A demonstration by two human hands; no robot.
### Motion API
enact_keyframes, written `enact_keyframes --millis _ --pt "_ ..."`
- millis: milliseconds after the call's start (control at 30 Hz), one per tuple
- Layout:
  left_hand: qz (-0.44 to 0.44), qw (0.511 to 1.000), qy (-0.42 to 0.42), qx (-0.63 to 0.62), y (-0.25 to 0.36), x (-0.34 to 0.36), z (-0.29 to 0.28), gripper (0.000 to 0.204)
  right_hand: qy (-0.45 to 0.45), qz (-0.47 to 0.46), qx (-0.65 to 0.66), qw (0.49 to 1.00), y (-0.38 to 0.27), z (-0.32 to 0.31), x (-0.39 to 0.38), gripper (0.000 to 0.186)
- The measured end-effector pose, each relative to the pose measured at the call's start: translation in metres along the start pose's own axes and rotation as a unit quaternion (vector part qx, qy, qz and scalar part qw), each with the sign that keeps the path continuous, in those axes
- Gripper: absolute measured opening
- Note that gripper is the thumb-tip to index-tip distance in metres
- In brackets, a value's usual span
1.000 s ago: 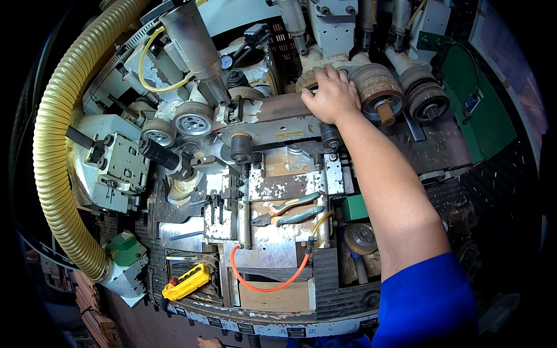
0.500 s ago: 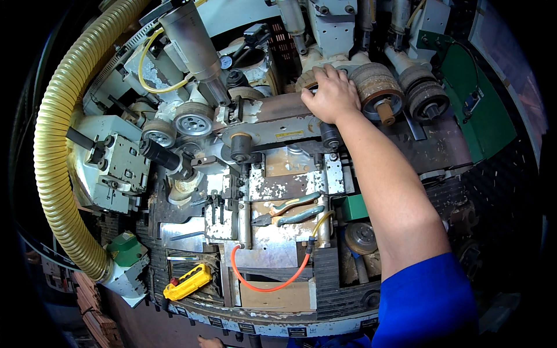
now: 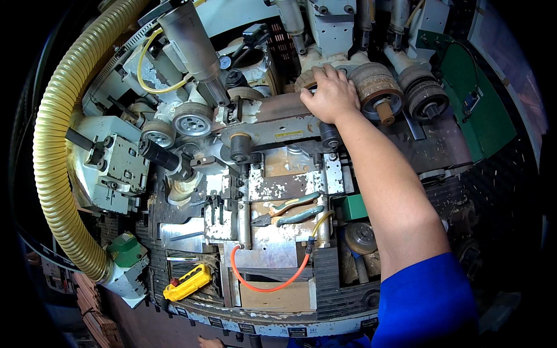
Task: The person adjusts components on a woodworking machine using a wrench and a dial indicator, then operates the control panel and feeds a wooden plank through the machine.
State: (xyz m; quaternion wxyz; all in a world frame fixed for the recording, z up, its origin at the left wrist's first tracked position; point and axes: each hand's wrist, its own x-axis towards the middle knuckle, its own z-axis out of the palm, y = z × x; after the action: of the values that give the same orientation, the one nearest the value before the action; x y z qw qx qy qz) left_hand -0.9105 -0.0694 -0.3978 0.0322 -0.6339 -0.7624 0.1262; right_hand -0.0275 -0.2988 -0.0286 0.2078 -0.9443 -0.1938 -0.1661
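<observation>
My right hand [image 3: 332, 95] reaches far forward over the machine and grips a pressure roller wheel [image 3: 306, 80]. Its fingers curve over the top and the thumb is out to the left; the palm hides most of that wheel. Just right of the hand is a wider roller [image 3: 374, 84] with a brown hub. Only a small part of my left hand [image 3: 210, 342] shows at the bottom edge, below the machine's front rail, and its fingers are mostly cut off. Pliers [image 3: 293, 211] with green-and-orange handles lie on the worn plate under my right arm's left side.
A yellow control pendant [image 3: 188, 282] lies at the front left. An orange hose [image 3: 270, 289] loops across the front. The ribbed yellow duct [image 3: 55, 139] curves down the left side. More rollers [image 3: 428, 95] and a green guard panel [image 3: 490, 110] stand at the right.
</observation>
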Motion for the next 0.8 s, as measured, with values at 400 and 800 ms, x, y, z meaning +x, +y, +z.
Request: enact_keyframes --millis 400,800 --pt "-0.005 0.997 -0.073 0.038 0.040 -0.049 -0.081 0.058 0.015 -0.006 -0.001 1.000 0.003 0.007 0.000 0.067" --pt "0.022 0.997 -0.069 0.001 0.038 -0.040 -0.055 0.061 0.023 -0.014 0.000 1.000 0.002 0.005 -0.002 0.066"
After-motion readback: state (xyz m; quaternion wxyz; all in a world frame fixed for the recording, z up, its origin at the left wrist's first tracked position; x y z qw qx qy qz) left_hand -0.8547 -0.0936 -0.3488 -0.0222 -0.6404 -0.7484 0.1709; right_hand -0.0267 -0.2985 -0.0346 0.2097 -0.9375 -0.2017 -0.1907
